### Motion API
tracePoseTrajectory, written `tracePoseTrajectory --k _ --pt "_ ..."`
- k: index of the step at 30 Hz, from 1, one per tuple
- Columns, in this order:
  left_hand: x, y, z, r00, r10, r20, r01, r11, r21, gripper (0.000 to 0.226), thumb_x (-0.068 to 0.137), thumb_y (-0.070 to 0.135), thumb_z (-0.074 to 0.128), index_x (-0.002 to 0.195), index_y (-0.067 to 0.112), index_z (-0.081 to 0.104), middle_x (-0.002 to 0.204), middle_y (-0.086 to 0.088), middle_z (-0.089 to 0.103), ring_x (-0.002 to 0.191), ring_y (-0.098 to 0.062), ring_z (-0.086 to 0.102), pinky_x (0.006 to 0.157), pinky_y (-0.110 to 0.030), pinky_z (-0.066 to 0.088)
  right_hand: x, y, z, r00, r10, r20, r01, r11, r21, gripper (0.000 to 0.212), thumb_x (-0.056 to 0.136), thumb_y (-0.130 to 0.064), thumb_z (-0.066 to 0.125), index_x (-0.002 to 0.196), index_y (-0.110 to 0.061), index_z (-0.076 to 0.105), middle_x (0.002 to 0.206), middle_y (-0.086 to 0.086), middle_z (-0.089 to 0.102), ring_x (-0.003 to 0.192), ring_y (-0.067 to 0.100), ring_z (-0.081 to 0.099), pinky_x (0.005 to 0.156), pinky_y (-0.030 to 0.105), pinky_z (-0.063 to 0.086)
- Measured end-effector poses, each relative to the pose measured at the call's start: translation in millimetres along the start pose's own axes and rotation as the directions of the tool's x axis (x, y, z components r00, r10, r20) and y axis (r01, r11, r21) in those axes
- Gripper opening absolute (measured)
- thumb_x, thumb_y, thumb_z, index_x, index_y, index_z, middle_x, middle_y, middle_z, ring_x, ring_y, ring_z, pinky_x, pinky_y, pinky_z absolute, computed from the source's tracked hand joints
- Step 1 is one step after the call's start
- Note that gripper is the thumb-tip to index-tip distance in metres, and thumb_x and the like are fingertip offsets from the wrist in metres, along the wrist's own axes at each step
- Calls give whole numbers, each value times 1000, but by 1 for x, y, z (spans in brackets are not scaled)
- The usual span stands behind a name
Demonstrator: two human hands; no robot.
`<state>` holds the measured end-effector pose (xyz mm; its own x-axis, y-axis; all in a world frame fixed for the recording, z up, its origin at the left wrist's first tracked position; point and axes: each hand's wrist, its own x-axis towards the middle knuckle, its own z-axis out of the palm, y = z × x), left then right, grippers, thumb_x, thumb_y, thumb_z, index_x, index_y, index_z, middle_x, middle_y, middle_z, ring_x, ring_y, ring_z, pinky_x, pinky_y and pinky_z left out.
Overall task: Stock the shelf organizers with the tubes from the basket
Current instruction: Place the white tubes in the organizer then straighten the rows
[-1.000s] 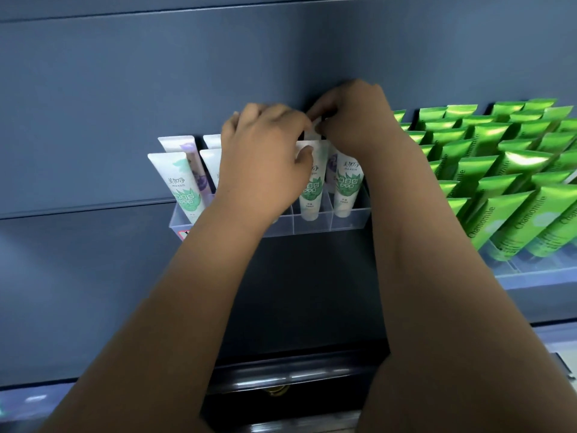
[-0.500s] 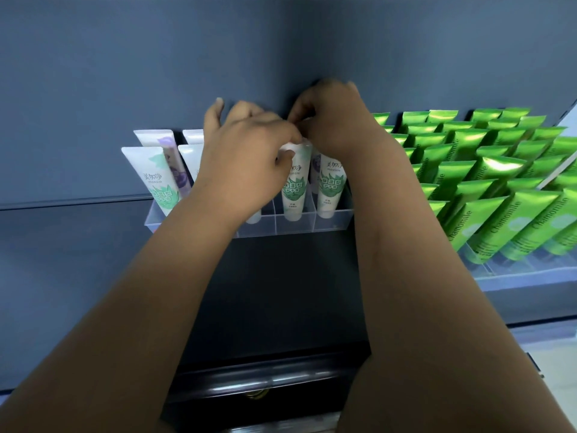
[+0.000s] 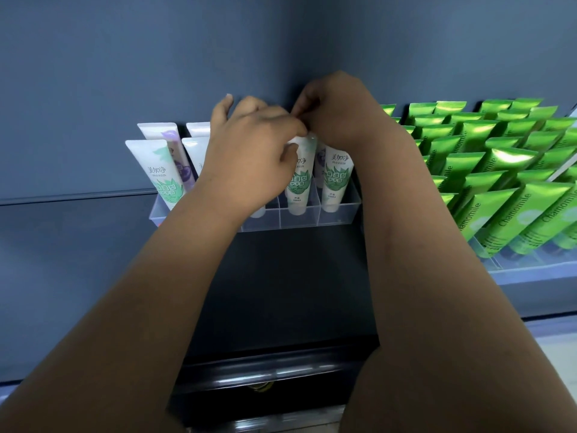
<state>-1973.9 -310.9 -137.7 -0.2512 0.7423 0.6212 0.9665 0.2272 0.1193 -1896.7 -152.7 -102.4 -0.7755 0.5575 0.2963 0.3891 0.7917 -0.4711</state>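
Crowding both hands (image 3: 281, 142), organizer (image 3: 299, 218) nearly full.

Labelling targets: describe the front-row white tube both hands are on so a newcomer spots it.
Find the clear organizer on the grey shelf, left of the block of green tubes. In its front row, second compartment from the right, stands a white tube with green leaf print. Unlike its neighbours, its top edge is covered by the left hand and right hand.

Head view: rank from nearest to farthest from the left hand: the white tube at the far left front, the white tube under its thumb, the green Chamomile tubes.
From the left hand:
1. White tube under the thumb, touching it.
2. Far-left front white tube, to its left.
3. Green Chamomile tubes, far right, beyond the right hand.
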Motion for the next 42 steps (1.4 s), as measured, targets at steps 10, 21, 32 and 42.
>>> tracePoseTrajectory --k 10,21,32,42 --pt "0 0 -7 994 -112 -17 109 986 -128 43 81 13 57 122 26 62 111 12 70 119 -24 53 111 -53 33 3 -1 3 999 -29 -23 28 999 -39 23 84 -15 65 72 -35 66 83 -9 66 95 17 67 83 33 55" --pt "2 -4 -4 991 -130 -30 130 991 -8 24 86 30 60 105 31 74 103 9 69 116 -28 52 107 -49 36 5 -1 6 998 29 -59 -33 997 -72 25 76 -22 59 86 -31 80 95 -4 76 94 20 68 84 38 58" --pt "5 -6 3 988 -143 -51 144 989 16 17 86 26 62 96 30 75 92 9 71 110 -27 56 111 -53 32 1 -4 5 998 41 -47 -43 998 -37 23 70 -31 57 79 -33 78 94 -6 75 94 19 68 85 40 58" --pt "7 -6 2 986 -160 -56 160 987 -10 19 87 23 60 94 28 77 91 7 72 110 -26 57 116 -52 27 0 -8 8 995 49 -84 -55 997 -63 35 67 -33 53 89 -31 81 93 -4 76 91 20 69 83 38 59"
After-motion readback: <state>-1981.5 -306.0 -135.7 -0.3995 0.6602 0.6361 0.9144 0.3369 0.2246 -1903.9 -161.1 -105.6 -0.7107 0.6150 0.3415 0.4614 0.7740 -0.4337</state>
